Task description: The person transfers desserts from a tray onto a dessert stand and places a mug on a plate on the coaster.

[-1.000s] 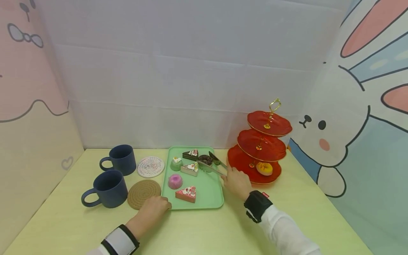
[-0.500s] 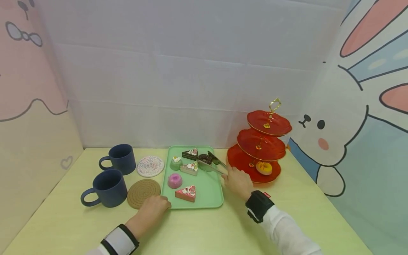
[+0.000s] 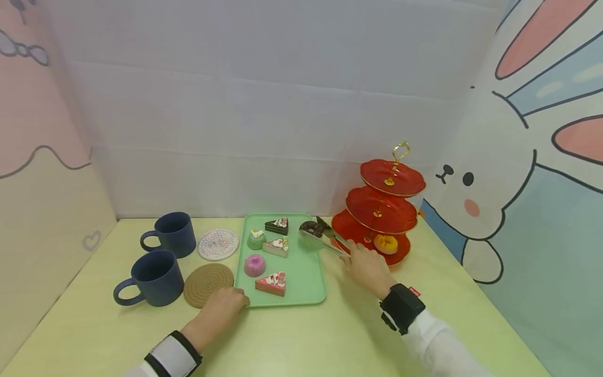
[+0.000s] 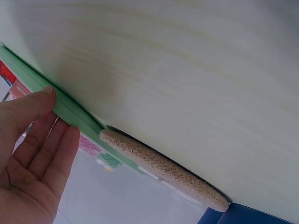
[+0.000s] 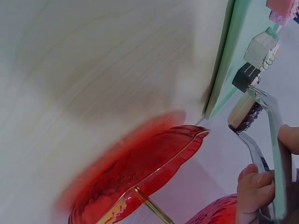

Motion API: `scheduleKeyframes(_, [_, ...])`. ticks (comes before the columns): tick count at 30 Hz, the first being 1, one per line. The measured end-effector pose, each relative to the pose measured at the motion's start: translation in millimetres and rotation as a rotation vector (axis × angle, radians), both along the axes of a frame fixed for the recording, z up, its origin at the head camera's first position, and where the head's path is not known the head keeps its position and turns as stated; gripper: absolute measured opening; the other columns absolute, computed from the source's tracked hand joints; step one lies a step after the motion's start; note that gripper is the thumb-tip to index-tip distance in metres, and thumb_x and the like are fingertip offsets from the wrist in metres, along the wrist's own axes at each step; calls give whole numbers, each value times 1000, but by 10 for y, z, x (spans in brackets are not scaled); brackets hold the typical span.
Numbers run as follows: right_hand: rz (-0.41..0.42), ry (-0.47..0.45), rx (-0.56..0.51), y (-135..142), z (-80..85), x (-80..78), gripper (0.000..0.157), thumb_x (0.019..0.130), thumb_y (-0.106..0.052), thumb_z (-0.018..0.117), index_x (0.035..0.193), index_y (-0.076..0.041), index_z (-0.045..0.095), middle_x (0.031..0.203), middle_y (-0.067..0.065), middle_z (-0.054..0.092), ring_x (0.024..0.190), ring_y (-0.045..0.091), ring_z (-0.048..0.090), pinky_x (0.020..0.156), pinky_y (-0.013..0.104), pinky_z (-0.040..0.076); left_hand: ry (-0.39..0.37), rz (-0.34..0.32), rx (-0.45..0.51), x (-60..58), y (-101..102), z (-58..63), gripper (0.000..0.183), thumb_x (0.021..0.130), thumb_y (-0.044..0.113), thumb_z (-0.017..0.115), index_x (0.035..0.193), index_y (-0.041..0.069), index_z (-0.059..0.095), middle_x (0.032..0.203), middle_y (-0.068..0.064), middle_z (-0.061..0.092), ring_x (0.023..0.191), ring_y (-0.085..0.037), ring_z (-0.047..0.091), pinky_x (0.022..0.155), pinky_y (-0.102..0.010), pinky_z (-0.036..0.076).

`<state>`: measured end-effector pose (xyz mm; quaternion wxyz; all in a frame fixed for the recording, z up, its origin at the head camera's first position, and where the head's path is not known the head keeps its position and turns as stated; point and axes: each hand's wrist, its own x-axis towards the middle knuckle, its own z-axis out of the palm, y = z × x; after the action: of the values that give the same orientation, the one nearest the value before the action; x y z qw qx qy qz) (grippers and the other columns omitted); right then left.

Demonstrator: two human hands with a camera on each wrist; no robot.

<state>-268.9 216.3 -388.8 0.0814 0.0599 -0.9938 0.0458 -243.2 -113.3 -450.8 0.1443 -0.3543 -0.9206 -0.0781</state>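
My right hand (image 3: 369, 267) holds metal tongs (image 5: 275, 149), whose tips grip a dark chocolate donut (image 3: 310, 228). In the right wrist view the donut hangs tilted between the tips, above the tray's far right corner. My left hand (image 3: 221, 309) pinches the near left corner of the green tray (image 3: 301, 283), thumb (image 4: 46, 95) against the outer wall. Toy cakes lie on the tray: a chocolate wedge (image 3: 277, 225), a white slice (image 3: 276, 246), a green cake (image 3: 256, 240), a purple cake (image 3: 255, 265) and a pink slice (image 3: 270, 283).
Right of the tray stands a red three-tier stand (image 3: 381, 212), a yellow donut (image 3: 386, 244) on its bottom plate. To the left are two blue mugs (image 3: 157, 280), a white patterned coaster (image 3: 218, 244) and a woven brown coaster (image 3: 207, 284). A white wall backs the table.
The right hand has moved right with the tongs, and the chocolate donut has come up off the tray with them. The left hand stays at the corner. The head view has shifted slightly.
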Motion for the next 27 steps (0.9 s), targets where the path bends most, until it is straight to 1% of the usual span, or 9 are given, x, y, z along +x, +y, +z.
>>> scheduleKeyframes(2, [1,20,-7,56,10,39,47,87,-33,58,121,-1,51,95,15,64,67,28,56,58,43,55,1,-1,0,1,-2,-2,16,64,-4,68,65,11,69,59,-2,63,52,-17,56,45,-35,49])
scheduleKeyframes(5, [-1,48,-31,137,18,92,43,86,-32,59,116,-2,53,86,13,63,64,27,53,53,42,53,4,6,0,-1,-7,0,15,64,-4,69,64,11,69,59,-3,62,51,-18,56,44,-35,48])
scheduleKeyframes(9, [-20,45,-90,247,27,158,41,86,-31,59,116,-3,54,78,12,58,60,25,49,52,40,51,5,9,-5,-13,-5,-5,14,64,-3,69,64,11,68,58,-2,62,51,-17,55,44,-34,48])
scheduleKeyframes(14, [-37,27,-87,404,26,220,46,87,-28,59,122,2,50,87,17,63,55,24,49,51,39,51,-7,11,-11,-15,-1,-16,15,64,-4,69,64,11,68,58,-2,61,50,-15,53,44,-33,47])
scheduleKeyframes(16, [-42,21,-82,468,22,237,47,88,-28,58,123,3,49,93,21,64,61,28,55,57,44,54,-18,17,-13,-12,-1,-15,15,65,-4,69,65,11,69,58,-2,61,50,-14,53,45,-33,47])
scheduleKeyframes(18, [-48,15,-70,533,23,253,49,88,-28,57,124,5,49,101,25,64,74,34,60,67,50,54,-30,22,-11,-9,0,-12,15,65,-4,69,66,11,69,59,-2,62,51,-15,53,46,-34,48])
scheduleKeyframes(19, [-53,15,-63,568,23,263,49,88,-28,56,124,6,49,107,27,63,81,37,60,71,52,53,-33,23,-11,-8,1,-12,15,65,-4,69,66,11,70,59,-3,62,51,-15,54,46,-34,48])
scheduleKeyframes(22, [-75,9,-49,669,35,297,51,89,-28,56,124,8,48,113,30,60,92,43,59,76,57,51,-45,24,-9,-7,6,-10,15,66,-5,69,68,10,70,60,-3,63,52,-15,54,48,-34,49])
scheduleKeyframes(27, [-101,10,-23,821,48,358,51,88,-27,55,123,10,48,105,31,63,81,42,61,67,55,53,-28,13,-11,-14,11,-7,15,65,-5,69,67,10,70,60,-3,63,52,-15,55,47,-34,49])
